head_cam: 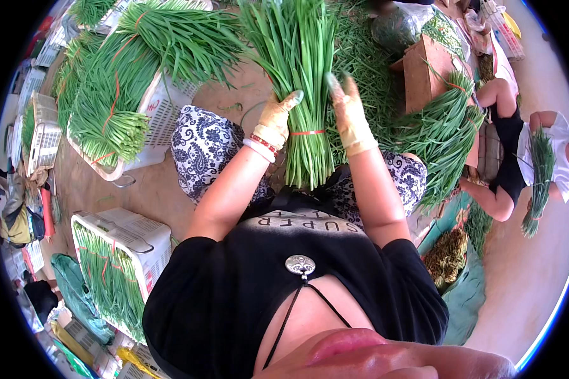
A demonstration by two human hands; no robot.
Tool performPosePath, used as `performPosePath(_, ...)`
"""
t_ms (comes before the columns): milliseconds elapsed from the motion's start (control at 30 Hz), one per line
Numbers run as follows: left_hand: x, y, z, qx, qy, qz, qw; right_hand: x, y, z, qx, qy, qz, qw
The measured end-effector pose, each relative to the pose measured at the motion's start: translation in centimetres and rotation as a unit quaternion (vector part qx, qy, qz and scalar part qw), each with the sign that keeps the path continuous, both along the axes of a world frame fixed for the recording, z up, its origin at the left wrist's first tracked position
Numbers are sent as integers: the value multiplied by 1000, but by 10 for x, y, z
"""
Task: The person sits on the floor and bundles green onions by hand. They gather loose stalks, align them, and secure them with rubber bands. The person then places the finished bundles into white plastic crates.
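Observation:
An upright bundle of garlic chives (308,113) stands in front of my torso between my knees, its cut stem ends nearest me. A red band (308,133) circles its lower stems. My left hand (276,113), in a stained, light-coloured glove, grips the bundle from the left with the thumb across the stems. On the other side is my right hand (349,106), gloved the same way, thumb and fingers spread and slightly blurred. Its thumb tip reaches the leaf edge; whether it touches is unclear.
At left, white plastic crates (163,111) (123,232) hold banded chives. Loose greens (365,61) cover the floor ahead. More bundles (436,128) lean by a brown box (424,73) at right. A person (512,137) sits farther right near another bundle (540,175).

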State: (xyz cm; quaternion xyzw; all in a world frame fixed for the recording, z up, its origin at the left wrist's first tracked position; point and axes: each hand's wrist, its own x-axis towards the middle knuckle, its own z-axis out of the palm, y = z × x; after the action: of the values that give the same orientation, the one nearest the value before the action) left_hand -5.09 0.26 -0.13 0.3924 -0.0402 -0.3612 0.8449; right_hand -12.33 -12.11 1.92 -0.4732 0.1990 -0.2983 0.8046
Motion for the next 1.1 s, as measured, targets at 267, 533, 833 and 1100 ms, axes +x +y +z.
performPosePath(267,-8,3,11,85,-125,89,984,-16,30,90,-625,194,-89,751)
performPosePath(533,-2,14,27,263,-156,94,947,-32,47,84,-686,-8,227,691)
performPosePath(833,0,9,24,152,-35,53,986,-30,23,5,-262,198,122,937)
performPosePath(1100,35,47,9,147,-143,-11,979,-36,-1,-30,300,194,144,923)
